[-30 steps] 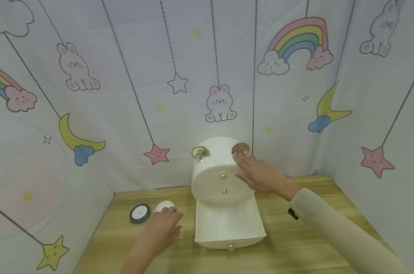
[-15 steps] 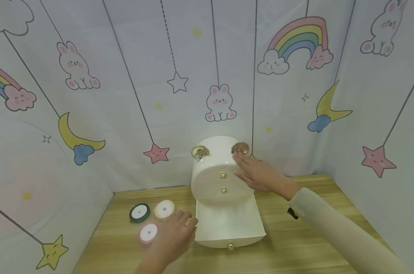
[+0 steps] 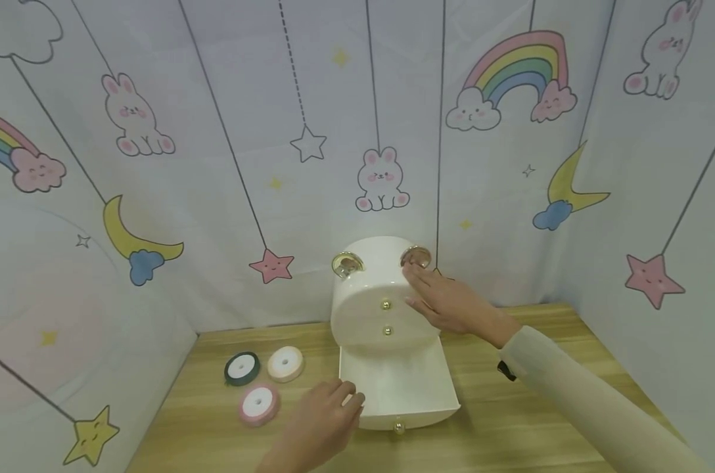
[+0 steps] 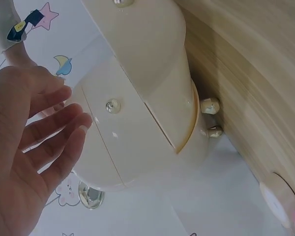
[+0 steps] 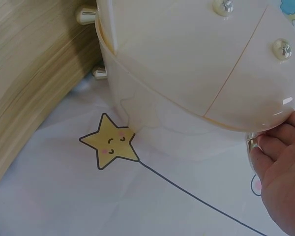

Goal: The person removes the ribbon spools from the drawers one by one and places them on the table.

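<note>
A white rounded drawer box [image 3: 360,318] with gold knobs and round gold ears [image 3: 348,264] stands against the backdrop. Its bottom drawer [image 3: 401,378] is pulled out, and I see nothing inside. My left hand [image 3: 322,417] hovers at the drawer's front left corner, fingers loosely bent and holding nothing; contact is unclear in the head view. In the left wrist view the left hand [image 4: 34,132] shows an empty palm beside the box. Straight fingers of my right hand [image 3: 452,302] rest on the box's upper right side, by the right ear [image 3: 416,255].
Left of the box, three ribbon rolls lie flat on the wooden table [image 3: 511,407]: dark green [image 3: 242,368], cream [image 3: 286,364] and pink [image 3: 259,404]. A cloth backdrop [image 3: 310,217] with printed rabbits and stars encloses the back and sides.
My left hand has moved right and toward the front, away from the ribbon rolls to the drawer's corner. The pink and cream rolls are now uncovered. My right hand stays on the box.
</note>
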Demonstrator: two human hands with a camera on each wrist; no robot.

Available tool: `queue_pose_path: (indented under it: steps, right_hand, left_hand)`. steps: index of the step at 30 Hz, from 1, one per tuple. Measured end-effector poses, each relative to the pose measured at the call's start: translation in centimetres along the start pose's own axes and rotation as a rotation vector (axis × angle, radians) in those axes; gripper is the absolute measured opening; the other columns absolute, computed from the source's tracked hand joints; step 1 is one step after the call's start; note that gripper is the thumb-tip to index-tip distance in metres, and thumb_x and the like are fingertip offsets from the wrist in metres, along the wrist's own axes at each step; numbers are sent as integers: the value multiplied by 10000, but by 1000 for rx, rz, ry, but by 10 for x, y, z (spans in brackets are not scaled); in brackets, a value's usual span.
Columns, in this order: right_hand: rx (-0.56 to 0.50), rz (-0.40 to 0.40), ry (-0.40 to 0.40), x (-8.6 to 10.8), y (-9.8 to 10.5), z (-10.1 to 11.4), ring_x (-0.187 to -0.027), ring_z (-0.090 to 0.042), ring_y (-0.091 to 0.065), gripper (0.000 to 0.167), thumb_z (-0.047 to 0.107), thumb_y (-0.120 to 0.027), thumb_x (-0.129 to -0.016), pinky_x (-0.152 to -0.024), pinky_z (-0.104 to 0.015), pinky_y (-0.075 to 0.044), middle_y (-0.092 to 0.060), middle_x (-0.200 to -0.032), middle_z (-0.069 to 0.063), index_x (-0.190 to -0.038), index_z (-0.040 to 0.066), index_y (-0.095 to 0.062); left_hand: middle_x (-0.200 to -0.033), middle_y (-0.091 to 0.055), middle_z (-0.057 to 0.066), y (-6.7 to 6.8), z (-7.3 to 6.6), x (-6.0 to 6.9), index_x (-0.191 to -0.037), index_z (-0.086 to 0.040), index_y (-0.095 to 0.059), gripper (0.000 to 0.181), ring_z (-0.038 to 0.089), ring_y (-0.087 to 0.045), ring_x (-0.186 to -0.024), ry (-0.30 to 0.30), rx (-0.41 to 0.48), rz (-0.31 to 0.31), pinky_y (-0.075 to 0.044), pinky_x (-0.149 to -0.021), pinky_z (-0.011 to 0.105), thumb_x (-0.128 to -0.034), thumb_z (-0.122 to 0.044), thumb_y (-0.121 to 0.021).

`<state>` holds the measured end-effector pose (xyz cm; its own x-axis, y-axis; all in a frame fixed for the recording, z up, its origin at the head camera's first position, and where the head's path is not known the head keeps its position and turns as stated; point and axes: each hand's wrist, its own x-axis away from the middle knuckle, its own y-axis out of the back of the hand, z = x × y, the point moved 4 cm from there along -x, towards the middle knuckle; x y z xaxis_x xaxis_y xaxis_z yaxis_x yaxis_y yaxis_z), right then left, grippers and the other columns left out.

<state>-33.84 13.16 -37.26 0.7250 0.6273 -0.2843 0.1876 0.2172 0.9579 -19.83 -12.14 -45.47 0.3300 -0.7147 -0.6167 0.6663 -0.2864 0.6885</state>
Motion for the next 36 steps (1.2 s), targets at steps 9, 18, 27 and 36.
queue_pose_path:
  steps: [9, 18, 27, 36]
  right_hand:
    - [-10, 12, -12, 0, 0, 1, -1587, -376, -323, 684, 406, -420, -1124, -1256, -544, -365, -260, -1725, -192, -1653, 12, -237]
    - [-12, 11, -19, 0, 0, 0, -1586, -377, -327, 690, 414, -416, -1125, -1249, -553, -373, -262, -1725, -190, -1658, 22, -223]
    - [-15, 7, -10, 1, -2, 1, -1584, -378, -332, 685, 411, -417, -1125, -1252, -552, -370, -274, -1720, -194, -1654, 16, -235]
    - [-27, -12, 4, 1, 0, 1, -1579, -395, -333, 681, 389, -434, -1123, -1249, -563, -368, -274, -1716, -211, -1648, 0, -242]
  left_hand:
    - [-848, -664, -93, -9, -22, -2, -853, -210, -689, 147, 71, -617, -740, -70, -18, 13, -531, -650, 207, -778, -250, -809]
    - [-807, -656, -119, -27, -52, 0, -897, -218, -723, 77, 41, -566, -658, -181, -34, -21, -452, -544, 134, -836, -248, -688]
    - [-847, -677, -114, -41, -68, 4, -915, -226, -742, 271, 43, -637, -731, -216, -85, 25, -511, -569, 163, -903, -489, -678]
    - [-917, -714, -110, -50, -79, 0, -954, -227, -789, 552, 34, -693, -822, -263, -89, 144, -581, -684, 144, -1026, -666, -462]
